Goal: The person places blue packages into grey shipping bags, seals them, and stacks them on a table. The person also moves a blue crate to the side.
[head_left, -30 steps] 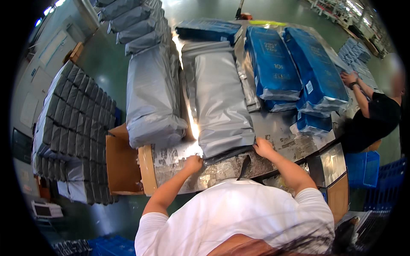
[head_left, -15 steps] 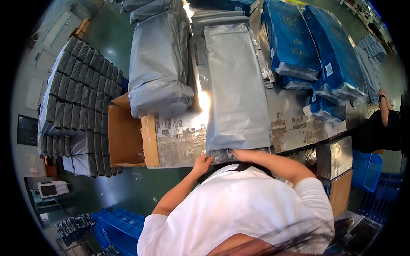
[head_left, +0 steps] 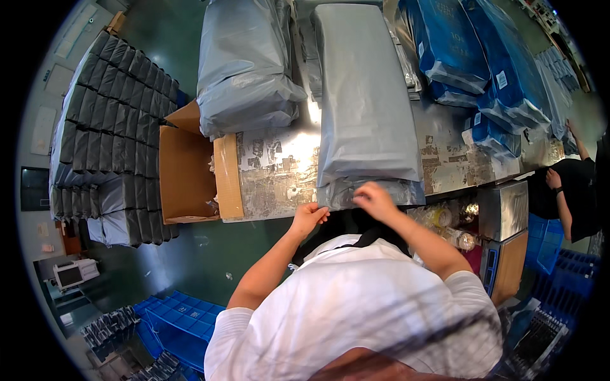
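Note:
A long, filled grey plastic mailing bag (head_left: 368,108) lies lengthwise on the metal-topped table in front of me, its flat, crinkled end toward my body. My left hand (head_left: 308,220) is closed in a pinch at the near left corner of that end. Over the same flat end is my right hand (head_left: 376,200), its fingers curled together near the bag's surface. Whatever the right fingertips hold, if anything, is too small to make out.
Stacked grey bags (head_left: 248,70) stand left of my bag, blue packs (head_left: 445,51) to its right. An open cardboard box (head_left: 184,171) adjoins the table's left end. Grey parcels (head_left: 121,108) are piled farther left. Another person (head_left: 572,190) is at the far right.
The bag appears lower and slightly farther right in view, with its near end more exposed. My right hand has lifted from across the bag's end, fingers now curled above it.

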Motion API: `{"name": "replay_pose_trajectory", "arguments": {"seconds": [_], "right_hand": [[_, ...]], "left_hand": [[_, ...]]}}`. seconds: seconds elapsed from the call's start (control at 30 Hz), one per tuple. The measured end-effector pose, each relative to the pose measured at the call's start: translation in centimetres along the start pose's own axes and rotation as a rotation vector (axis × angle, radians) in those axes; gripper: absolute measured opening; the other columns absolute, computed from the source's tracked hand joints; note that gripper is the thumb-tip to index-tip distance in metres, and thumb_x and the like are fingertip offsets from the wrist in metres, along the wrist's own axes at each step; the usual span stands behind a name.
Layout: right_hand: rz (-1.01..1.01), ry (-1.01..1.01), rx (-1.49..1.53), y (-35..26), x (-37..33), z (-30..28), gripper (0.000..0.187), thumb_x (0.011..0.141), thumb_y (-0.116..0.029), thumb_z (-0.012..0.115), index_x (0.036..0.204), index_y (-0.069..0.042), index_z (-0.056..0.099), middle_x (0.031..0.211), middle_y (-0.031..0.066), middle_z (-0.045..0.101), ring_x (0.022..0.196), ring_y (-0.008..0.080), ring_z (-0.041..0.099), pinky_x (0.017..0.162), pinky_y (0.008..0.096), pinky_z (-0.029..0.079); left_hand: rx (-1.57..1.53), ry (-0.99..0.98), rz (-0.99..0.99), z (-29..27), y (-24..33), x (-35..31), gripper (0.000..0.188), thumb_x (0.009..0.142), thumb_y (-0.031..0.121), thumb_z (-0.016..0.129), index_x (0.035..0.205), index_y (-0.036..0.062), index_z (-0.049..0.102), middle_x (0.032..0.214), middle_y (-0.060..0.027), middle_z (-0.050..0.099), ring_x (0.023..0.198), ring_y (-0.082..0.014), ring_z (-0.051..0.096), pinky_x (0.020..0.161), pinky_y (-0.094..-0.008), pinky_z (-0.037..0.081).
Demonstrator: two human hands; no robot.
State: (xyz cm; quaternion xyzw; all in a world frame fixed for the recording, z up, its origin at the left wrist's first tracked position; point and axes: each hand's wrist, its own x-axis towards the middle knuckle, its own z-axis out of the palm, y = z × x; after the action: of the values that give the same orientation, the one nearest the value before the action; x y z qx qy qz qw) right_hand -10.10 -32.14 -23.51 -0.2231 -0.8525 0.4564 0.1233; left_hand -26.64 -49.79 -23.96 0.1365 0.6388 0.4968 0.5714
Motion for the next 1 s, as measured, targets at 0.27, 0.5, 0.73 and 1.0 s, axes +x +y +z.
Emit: {"name": "replay_pose_trajectory", "arguments": {"seconds": [0.27,0.5,0.73,1.0], "right_hand": [[0.261,0.21,0.594,-0.5,-2.7,2.4,0.013,0.087,-0.015,0.049,0.086,-0.002,0.051,0.072,0.0059,0.054,0.066,0.0126,0.052,0.06,0.0266,0.043],[0.572,-0.559,-0.843,13.7,-27.9,-9.1,0.025,0.078,-0.01,0.05,0.102,-0.005,0.055,0.087,0.0187,0.057,0.084,0.033,0.056,0.068,0.0416,0.045],[-0.571,-0.101,-1.045,0.8,-2.9,-17.8,0.039,0.071,-0.008,0.05,0.108,-0.016,0.056,0.12,0.0104,0.048,0.114,0.0244,0.044,0.096,0.0382,0.035],[-0.2,0.314,-0.268,3.5,-3.5,-15.5,0.006,0.075,-0.008,0.058,0.073,-0.003,0.055,0.076,0.0129,0.06,0.073,0.0319,0.057,0.062,0.036,0.046]], "left_hand": [[0.015,-0.074,0.06,-0.8,-0.7,0.3,0.02,0.088,0.011,0.049,0.076,-0.0003,0.061,0.064,-0.0044,0.059,0.056,-0.0095,0.053,0.052,-0.0205,0.042],[0.266,-0.115,-0.073,-4.1,0.0,-0.1,0.014,0.083,0.011,0.056,0.091,0.0016,0.061,0.083,-0.0105,0.062,0.067,-0.0155,0.059,0.061,-0.0263,0.048],[1.782,-0.337,1.377,-3.7,10.2,3.8,0.039,0.077,0.015,0.046,0.116,0.0199,0.052,0.14,-0.0022,0.027,0.128,-0.0192,0.028,0.105,-0.0358,0.025],[1.111,0.121,1.17,-2.9,7.7,2.6,0.01,0.075,0.012,0.054,0.081,0.0046,0.058,0.082,-0.0066,0.059,0.078,-0.0214,0.055,0.071,-0.0347,0.043]]}}
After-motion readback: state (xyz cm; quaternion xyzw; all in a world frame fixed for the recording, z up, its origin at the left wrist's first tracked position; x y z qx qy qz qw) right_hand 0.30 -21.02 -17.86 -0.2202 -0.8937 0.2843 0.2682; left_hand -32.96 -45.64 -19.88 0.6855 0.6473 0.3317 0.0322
